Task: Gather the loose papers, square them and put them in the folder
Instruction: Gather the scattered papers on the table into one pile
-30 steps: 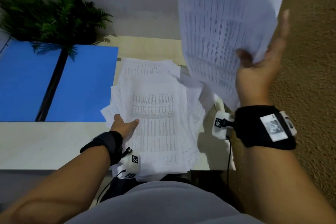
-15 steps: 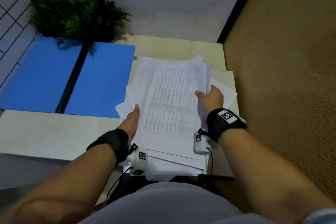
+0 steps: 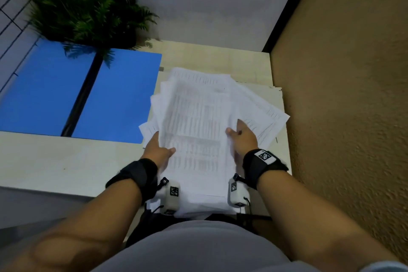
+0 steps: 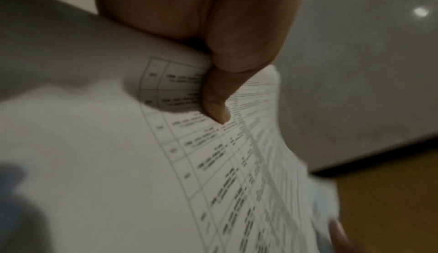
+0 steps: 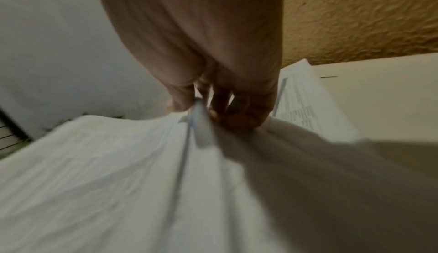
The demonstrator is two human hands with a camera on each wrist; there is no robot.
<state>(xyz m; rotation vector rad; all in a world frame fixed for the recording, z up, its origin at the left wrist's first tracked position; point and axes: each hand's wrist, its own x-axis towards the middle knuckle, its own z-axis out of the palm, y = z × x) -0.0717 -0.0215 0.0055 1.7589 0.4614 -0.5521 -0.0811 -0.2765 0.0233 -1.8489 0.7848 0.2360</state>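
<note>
A fanned pile of white printed papers (image 3: 194,121) lies on the pale table, right of the open blue folder (image 3: 119,99). My left hand (image 3: 159,150) holds the pile's left edge; in the left wrist view its thumb (image 4: 213,97) presses on the top sheet (image 4: 118,163), and its fingers are hidden beneath. My right hand (image 3: 242,139) grips the pile's right edge; in the right wrist view its thumb and fingers (image 5: 213,105) pinch a bunch of sheets (image 5: 118,172). Some sheets (image 3: 265,112) stick out askew to the right, beyond that hand.
The folder has a black spine (image 3: 81,99) and lies flat at the left. A green fern (image 3: 88,15) stands behind it, its fronds over the folder's far edge. A rough tan wall (image 3: 342,95) runs close along the table's right edge. Bare table (image 3: 55,161) lies near left.
The right hand brought its raised sheaf down onto the pile and now grips the pile's right edge. The left hand stayed at the left edge, thumb now on top.
</note>
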